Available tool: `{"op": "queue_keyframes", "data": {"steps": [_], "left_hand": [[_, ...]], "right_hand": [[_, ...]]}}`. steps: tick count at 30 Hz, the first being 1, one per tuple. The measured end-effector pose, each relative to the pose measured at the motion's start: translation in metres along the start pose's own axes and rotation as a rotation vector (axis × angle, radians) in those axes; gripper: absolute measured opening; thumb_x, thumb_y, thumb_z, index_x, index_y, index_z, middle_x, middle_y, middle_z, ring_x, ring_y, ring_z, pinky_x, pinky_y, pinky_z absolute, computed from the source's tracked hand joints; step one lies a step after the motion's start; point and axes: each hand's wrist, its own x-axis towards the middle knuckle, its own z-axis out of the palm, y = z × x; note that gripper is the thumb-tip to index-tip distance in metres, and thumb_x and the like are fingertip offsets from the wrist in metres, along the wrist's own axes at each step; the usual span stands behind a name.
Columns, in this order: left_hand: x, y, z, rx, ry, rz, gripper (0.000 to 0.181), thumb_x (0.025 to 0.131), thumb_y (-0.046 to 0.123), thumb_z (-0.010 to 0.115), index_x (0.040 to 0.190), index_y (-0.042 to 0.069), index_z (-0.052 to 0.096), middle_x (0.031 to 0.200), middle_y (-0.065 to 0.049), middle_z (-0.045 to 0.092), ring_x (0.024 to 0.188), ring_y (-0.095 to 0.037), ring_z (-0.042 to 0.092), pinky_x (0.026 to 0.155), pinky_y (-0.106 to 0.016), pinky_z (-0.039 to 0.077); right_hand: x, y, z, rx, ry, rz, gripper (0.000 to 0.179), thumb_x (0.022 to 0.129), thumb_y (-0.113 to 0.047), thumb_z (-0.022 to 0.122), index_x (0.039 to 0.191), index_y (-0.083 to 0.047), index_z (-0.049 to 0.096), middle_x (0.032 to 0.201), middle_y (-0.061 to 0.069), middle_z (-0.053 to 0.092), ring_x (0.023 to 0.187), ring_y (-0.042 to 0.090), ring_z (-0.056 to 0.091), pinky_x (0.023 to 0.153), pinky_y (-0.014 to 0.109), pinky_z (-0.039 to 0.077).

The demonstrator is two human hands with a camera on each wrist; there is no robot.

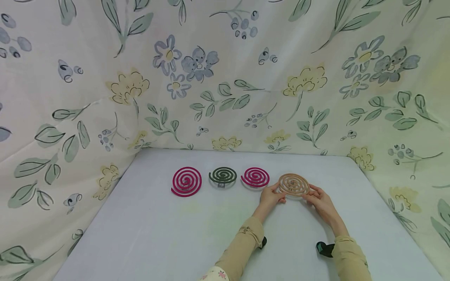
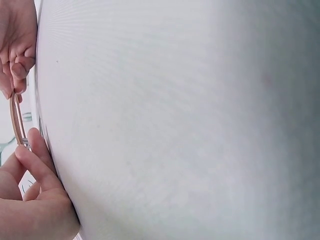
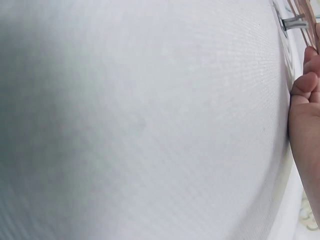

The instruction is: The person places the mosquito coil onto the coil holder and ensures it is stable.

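A tan mosquito coil [image 1: 293, 185] lies level at the right end of a row of coils. My left hand [image 1: 270, 198] pinches its left edge between thumb and fingers. From the other side, my right hand [image 1: 322, 205] grips the right edge. Seen edge-on in the left wrist view, the tan coil [image 2: 17, 120] spans the gap between both hands. Beneath it, a small metal stand [image 3: 295, 23] shows in the right wrist view. Just left of my left hand is a pink coil [image 1: 255, 177] with a small stand under it.
Farther left are a dark green coil [image 1: 223, 175] above a metal stand [image 1: 221, 185] and a larger magenta coil [image 1: 186, 182]. All are on a white table [image 1: 158, 234]. A flowered cloth [image 1: 225, 117] hangs behind. Dark straps show at both wrists.
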Motion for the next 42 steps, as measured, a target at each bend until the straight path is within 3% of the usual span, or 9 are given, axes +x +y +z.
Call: {"op": "queue_keyframes", "data": {"steps": [42], "left_hand": [[0.0003, 0.0003, 0.0005, -0.001, 0.000, -0.011, 0.052, 0.081, 0.001, 0.071, 0.131, 0.006, 0.056, 0.076, -0.023, 0.070, 0.068, -0.030, 0.071, 0.059, -0.020, 0.055]], "right_hand": [[0.0007, 0.0025, -0.0016, -0.013, 0.005, -0.013, 0.075, 0.090, -0.016, 0.063, 0.145, 0.005, 0.017, 0.082, -0.023, 0.056, 0.074, -0.003, 0.049, 0.066, 0.016, 0.042]]}}
